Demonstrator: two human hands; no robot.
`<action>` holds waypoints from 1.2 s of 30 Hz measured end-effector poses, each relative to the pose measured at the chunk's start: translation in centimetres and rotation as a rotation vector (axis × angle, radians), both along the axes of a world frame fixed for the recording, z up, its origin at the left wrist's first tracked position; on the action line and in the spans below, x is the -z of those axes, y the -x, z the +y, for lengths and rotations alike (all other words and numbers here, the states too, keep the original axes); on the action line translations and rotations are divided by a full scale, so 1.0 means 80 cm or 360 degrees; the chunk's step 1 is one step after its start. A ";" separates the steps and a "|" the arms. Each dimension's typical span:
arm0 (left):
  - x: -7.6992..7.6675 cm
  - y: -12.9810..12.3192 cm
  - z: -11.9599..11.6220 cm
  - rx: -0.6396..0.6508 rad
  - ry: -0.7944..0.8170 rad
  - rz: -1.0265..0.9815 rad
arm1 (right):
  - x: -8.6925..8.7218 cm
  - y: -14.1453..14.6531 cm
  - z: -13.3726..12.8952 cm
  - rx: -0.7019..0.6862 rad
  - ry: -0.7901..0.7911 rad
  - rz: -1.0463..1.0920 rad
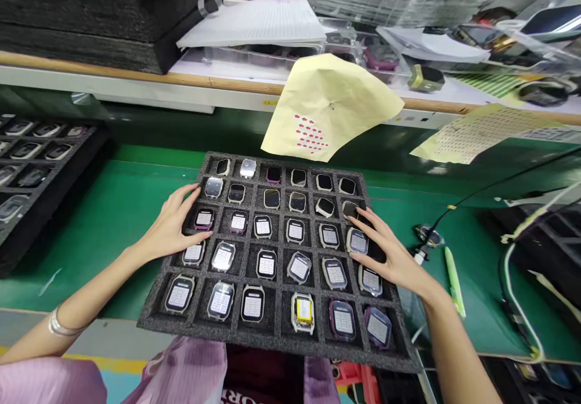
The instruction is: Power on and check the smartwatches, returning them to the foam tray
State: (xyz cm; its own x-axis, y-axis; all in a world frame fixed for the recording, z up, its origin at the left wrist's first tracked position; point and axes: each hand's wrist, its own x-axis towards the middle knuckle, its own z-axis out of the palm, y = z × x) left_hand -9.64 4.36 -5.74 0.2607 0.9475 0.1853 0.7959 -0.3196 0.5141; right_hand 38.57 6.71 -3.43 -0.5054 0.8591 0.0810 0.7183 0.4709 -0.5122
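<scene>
A black foam tray [281, 338] with rows of compartments lies at the front of the green bench, tilted slightly to the right. Square watch faces sit in its compartments, many showing a lit white grid, others dark. One piece in the front row [303, 312] shows a yellow part. On the tray's left edge rests my left hand [175, 225], fingers apart, near a lit watch [193, 253]. My right hand [385, 250] reaches over the right side with spread fingers, its fingertips at the watches in the right column [357, 241].
Another foam tray of watches [59, 180] stands at the left. Yellow paper [336, 101] hangs from the shelf edge. A green pen-like tool [454, 280] and cables [512, 277] lie at the right. Stacked black foam [91, 17] is on the shelf, with a person partly visible behind.
</scene>
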 end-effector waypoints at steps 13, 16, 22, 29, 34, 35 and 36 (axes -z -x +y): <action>0.020 0.012 -0.078 -0.0155 0.0402 -0.0341 | 0.022 0.024 -0.099 0.0455 0.0095 0.0628; 0.004 0.017 -0.087 -0.0253 0.0449 -0.0322 | 0.016 0.024 -0.107 0.0604 0.0024 0.0398; -0.028 0.003 -0.013 -0.0225 -0.0101 0.0209 | -0.008 0.051 -0.042 0.0473 -0.0384 -0.0631; -0.012 -0.020 0.019 -0.0192 -0.0026 0.0241 | 0.002 0.047 -0.015 0.0842 -0.0059 -0.0171; -0.026 -0.015 0.013 -0.0155 0.0277 -0.0548 | -0.014 0.043 -0.021 0.0844 0.0227 0.0709; -0.032 -0.019 0.013 -0.0130 0.0337 -0.0800 | -0.023 0.050 -0.020 0.0781 0.0285 0.0880; -0.039 -0.025 0.015 -0.0107 0.0423 -0.1075 | -0.033 0.059 -0.018 0.0713 0.0362 0.1037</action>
